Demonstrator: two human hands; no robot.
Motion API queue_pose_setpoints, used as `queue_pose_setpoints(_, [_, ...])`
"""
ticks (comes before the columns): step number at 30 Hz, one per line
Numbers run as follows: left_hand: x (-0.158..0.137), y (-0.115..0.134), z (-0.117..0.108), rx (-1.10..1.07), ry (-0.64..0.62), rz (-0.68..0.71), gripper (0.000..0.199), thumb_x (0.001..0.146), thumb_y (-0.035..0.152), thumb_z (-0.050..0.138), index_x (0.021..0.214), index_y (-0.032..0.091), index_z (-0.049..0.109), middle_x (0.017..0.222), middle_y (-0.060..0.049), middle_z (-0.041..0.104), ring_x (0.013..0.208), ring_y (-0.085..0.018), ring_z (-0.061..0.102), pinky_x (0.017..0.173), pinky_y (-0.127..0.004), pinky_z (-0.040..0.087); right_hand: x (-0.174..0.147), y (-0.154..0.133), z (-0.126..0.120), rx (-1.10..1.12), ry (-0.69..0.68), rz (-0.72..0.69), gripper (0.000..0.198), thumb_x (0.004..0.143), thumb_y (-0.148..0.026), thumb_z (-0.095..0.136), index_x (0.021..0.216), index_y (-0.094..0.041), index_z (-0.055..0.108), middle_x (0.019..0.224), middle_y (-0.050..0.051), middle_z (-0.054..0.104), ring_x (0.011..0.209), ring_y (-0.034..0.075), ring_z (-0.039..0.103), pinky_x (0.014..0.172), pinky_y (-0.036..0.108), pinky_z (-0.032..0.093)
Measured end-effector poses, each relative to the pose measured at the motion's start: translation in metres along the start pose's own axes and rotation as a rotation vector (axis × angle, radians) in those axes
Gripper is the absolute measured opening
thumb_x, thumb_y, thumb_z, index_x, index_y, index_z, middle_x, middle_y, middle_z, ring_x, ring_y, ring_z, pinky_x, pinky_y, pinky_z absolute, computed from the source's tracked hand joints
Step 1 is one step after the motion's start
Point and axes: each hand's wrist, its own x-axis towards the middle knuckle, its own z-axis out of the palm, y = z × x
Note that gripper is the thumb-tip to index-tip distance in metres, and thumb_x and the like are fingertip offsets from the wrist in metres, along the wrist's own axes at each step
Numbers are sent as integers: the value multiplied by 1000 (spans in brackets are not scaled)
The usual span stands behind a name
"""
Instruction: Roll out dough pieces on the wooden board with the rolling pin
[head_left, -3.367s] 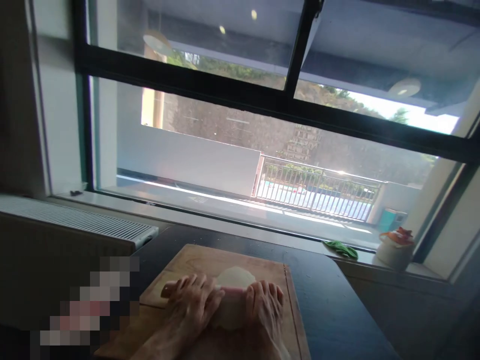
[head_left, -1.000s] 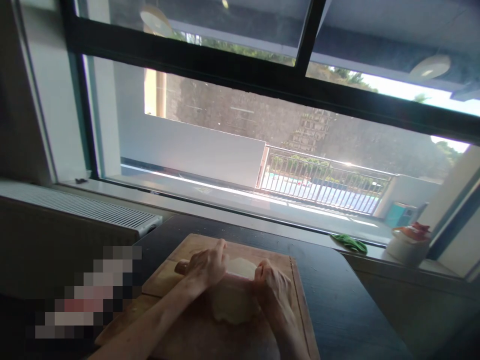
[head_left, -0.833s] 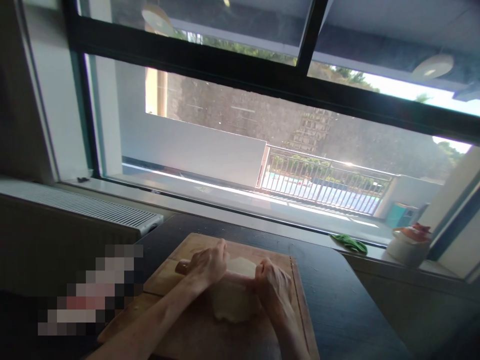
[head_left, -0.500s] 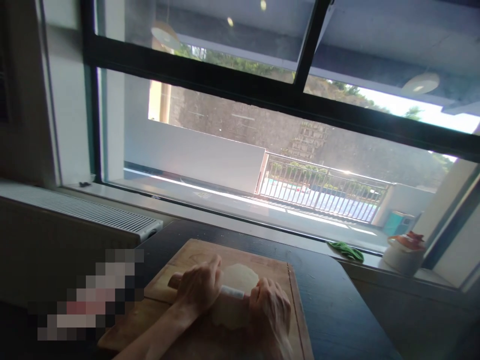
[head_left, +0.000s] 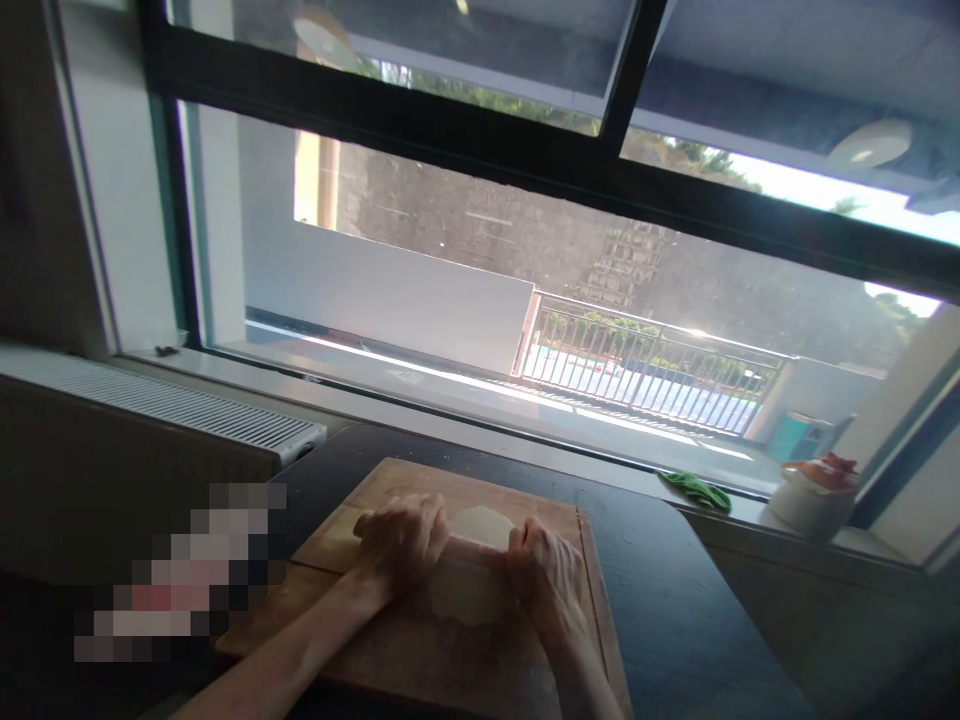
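A wooden rolling pin [head_left: 478, 556] lies across a flat, pale, roundish sheet of dough [head_left: 472, 597]. My left hand [head_left: 407, 543] is closed round the pin's left part, and the pin's end sticks out beyond it. On the other side my right hand [head_left: 546, 570] grips the right part, hiding that end. Dough shows both above and below the pin, between my hands. Underneath is a wooden cutting board [head_left: 405, 660] with a dark seam along its right side.
The board rests on a dark table [head_left: 660, 600] against a windowsill. A green cloth [head_left: 696, 491] and a white pot with a reddish-brown top [head_left: 814, 500] are on the sill. At left stands a radiator [head_left: 187, 405]. A blurred-out patch covers the lower left.
Both hands have pushed the rolling pin away from me, toward the dough's far edge. More dough shows on the near side. The camera view has shifted slightly.
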Motion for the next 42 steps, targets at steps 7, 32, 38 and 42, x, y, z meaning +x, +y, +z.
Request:
queue_pose_setpoints(7, [-9, -5, 8, 91, -11, 22, 38, 90, 30, 28, 78, 19, 62, 73, -8, 65, 75, -23, 60, 73, -39, 41, -18, -3, -5, 21, 41, -19, 32, 93, -27, 35, 73, -23, 61, 66, 3, 67, 61, 16, 62, 55, 27, 29])
queue_pose_setpoints(32, [-31, -3, 5, 70, 191, 115, 38, 92, 30, 31, 70, 19, 60, 70, -6, 64, 74, -22, 57, 76, -38, 34, -29, 5, -1, 46, 97, -20, 33, 92, -23, 39, 69, -21, 63, 73, 3, 66, 68, 16, 58, 64, 28, 31])
queue_pose_setpoints(38, [-26, -3, 8, 96, 136, 94, 41, 91, 30, 31, 65, 19, 61, 66, -6, 65, 72, -22, 59, 78, -39, 34, -38, 4, -7, 34, 79, -7, 35, 91, -23, 37, 70, -21, 65, 73, 4, 67, 70, 16, 61, 64, 27, 34])
queue_pose_setpoints(42, [-34, -2, 3, 98, 129, 92, 42, 91, 29, 30, 68, 19, 63, 70, -7, 66, 73, -22, 60, 77, -38, 36, -50, 4, -8, 30, 95, 6, 34, 91, -25, 37, 72, -21, 65, 76, 6, 68, 74, 17, 62, 69, 26, 37])
